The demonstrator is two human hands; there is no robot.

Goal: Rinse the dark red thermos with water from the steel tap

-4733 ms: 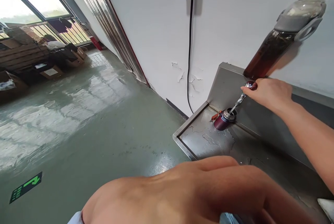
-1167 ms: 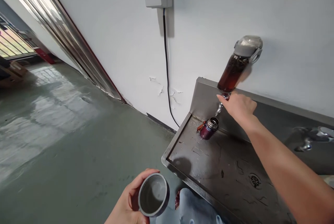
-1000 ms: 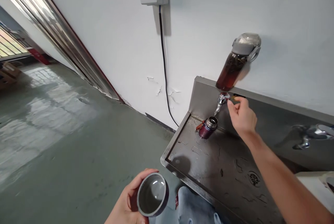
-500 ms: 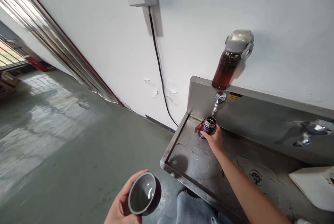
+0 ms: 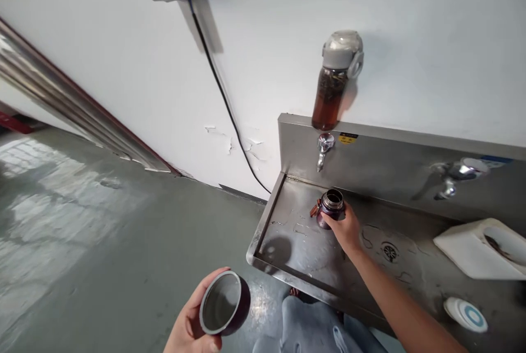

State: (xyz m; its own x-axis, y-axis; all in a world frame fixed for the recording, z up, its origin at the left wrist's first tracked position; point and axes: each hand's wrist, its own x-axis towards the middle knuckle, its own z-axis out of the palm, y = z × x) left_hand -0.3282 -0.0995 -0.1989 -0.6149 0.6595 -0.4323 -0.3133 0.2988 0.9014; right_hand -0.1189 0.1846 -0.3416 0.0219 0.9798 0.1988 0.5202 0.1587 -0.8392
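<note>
My right hand (image 5: 347, 228) grips a small maroon flask (image 5: 329, 208) with an open steel mouth and a reddish strap. The flask is held just above the wet steel sink tray (image 5: 287, 238), below and slightly right of the chrome tap (image 5: 324, 147). Low in the view, my left hand (image 5: 193, 323) holds the flask's maroon cap (image 5: 224, 303) with its hollow steel inside facing up.
A clear bottle of dark tea (image 5: 335, 81) with a grey lid stands on the sink's back ledge. A second tap (image 5: 452, 175) is to the right, with a drain (image 5: 389, 251), a white box (image 5: 479, 249) and a round white disc (image 5: 466, 313). A black cable (image 5: 224, 98) runs down the wall.
My right hand left the tap handle, dropped to the maroon flask and closed on it, then moved it away from under the tap. The cap stays in my left hand.
</note>
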